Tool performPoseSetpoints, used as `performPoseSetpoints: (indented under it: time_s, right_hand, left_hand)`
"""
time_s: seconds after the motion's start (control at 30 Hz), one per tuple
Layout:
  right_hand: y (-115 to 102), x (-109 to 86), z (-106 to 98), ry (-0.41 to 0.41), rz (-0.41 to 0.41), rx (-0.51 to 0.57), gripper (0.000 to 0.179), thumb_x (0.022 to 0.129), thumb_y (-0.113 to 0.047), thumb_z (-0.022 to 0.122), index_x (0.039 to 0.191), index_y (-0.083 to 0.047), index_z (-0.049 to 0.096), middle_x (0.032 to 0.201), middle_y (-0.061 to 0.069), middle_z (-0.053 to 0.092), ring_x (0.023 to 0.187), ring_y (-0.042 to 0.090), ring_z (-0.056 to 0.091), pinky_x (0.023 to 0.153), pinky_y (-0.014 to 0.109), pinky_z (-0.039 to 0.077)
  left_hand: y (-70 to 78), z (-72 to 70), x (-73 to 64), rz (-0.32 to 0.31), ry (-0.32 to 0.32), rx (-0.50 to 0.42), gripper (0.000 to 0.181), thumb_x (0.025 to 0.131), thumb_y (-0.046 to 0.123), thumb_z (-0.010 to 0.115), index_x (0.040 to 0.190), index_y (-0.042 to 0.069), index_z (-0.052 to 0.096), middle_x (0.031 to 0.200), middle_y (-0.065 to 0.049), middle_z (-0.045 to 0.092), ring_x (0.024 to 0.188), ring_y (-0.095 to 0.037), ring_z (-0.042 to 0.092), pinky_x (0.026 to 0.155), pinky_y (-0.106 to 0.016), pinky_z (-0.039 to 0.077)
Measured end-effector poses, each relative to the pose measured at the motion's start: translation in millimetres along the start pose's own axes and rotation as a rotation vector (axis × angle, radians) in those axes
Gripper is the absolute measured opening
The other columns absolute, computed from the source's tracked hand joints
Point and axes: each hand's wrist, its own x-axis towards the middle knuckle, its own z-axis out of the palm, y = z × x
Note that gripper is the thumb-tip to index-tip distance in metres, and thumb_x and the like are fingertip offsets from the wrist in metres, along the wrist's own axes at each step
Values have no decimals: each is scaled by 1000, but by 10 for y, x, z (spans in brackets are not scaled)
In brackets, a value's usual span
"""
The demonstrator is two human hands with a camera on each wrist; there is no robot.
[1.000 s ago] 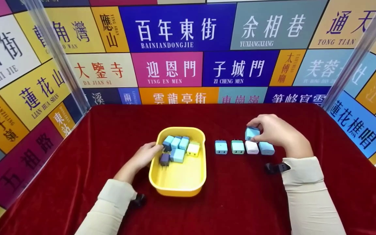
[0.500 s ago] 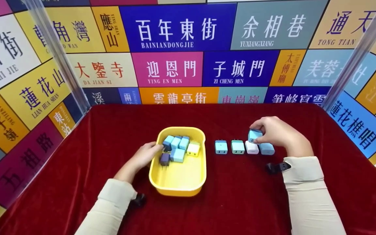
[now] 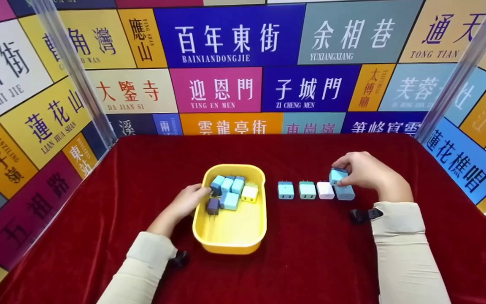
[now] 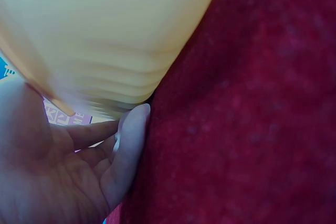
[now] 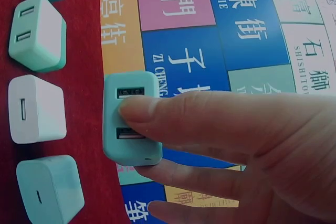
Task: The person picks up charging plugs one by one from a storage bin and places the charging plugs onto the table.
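Observation:
My right hand pinches a light blue wall charger with two USB ports, raised over the right end of a row of chargers. In the right wrist view, my thumb lies on the port face between the two slots. The row holds a blue charger, a green one, a white one and another blue one, partly covered by the held charger. My left hand rests against the left side of a yellow tub, thumb tip near its outer wall in the left wrist view.
Several chargers lie in the far half of the tub: blue ones, a pale yellow one and a dark one. Red cloth covers the table. Printed sign panels and clear corner posts stand behind.
My right hand has moved to the right with the held charger, from over the white charger to over the last blue one. My left hand and the tub have stayed put.

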Motion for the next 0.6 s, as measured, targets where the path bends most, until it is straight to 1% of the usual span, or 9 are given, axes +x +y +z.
performPoseSetpoints:
  time_s: [0.13,0.27,0.6]
  right_hand:
    - [57,-16,-15,-7,11,2,48,87,-11,88,130,4,72,120,20,74,105,35,67,93,53,59]
    - [136,-34,-40,-13,22,7,47,87,-11,88,129,5,72,118,21,74,103,35,67,92,52,60]
    - [368,-114,-113,-7,54,28,46,87,-10,88,126,7,72,115,23,75,100,34,69,90,51,62]
  left_hand:
    - [-1,2,2,0,1,5,51,104,36,55,136,-2,66,122,-16,71,99,-23,73,87,-37,62]
    - [-1,1,4,2,-1,-1,51,104,36,55,137,-1,65,122,-17,71,99,-24,73,86,-37,62]
    - [-6,1,7,-1,-11,-21,49,104,35,55,135,-1,66,119,-16,72,95,-23,74,82,-36,63]
